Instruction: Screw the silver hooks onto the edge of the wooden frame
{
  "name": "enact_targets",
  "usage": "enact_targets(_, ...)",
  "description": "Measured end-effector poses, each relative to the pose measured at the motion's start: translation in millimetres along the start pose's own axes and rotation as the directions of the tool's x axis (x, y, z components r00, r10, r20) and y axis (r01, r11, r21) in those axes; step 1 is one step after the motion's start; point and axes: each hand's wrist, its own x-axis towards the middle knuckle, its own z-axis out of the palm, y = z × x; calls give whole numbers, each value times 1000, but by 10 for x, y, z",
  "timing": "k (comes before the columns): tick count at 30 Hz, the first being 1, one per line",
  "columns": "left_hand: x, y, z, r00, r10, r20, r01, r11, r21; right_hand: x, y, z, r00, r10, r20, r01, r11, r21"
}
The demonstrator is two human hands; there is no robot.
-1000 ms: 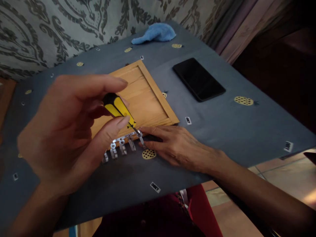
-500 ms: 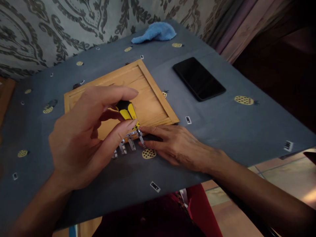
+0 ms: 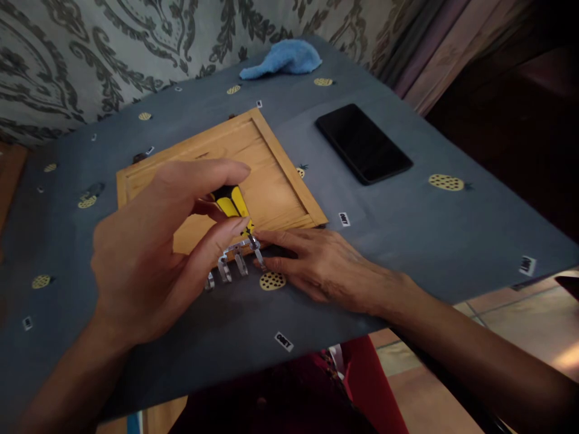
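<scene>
My left hand is closed around a short yellow-and-black screwdriver, its thumb low on the handle and its index finger arched over the top. The screwdriver's tip meets the right end of a shiny metal hook rail, which lies along the near edge of a framed wooden board. Several hooks point toward me; the rail's left part is partly covered by my left hand. My right hand rests on the table, its index finger and thumb gripping the rail's right end, beside the last hook.
A black phone lies right of the board. At the back sits a crumpled blue cloth near the patterned wall. The grey tablecloth has pineapple prints. Another wooden piece shows at the left edge.
The left hand's fingers have shifted very slightly on the screwdriver handle. My right hand stays on the rail's end, and the board has not visibly moved.
</scene>
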Motion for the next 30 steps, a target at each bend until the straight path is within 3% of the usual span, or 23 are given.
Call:
enact_targets(9, 21, 15, 25, 983, 177, -37, -167, 966, 198, 8, -4, -12, 1000, -1, -1, 1, 1000, -10)
enact_targets(13, -7, 42, 35, 991, 125, -46, -116, 981, 154, 11, -10, -12, 1000, 2, -1, -2, 1000, 1)
enact_targets(19, -15, 48, -15, 999, 37, -4, -37, 996, -79, 6, -1, 12, 1000, -5, -19, 5, 1000, -5)
enact_targets(22, -1, 36, 14, 999, 52, -3, -53, 998, -23, 2, -1, 11, 1000, -7, -12, 7, 1000, -6)
enact_targets(26, 5, 26, 50, 978, 197, -75, -188, 975, 116, 2, -4, 0, 1000, 4, -6, -4, 1000, -4)
enact_targets(30, -24, 44, -17, 994, 100, -38, -100, 995, 11, 0, 1, -1, 1000, -3, -6, 3, 1000, -3)
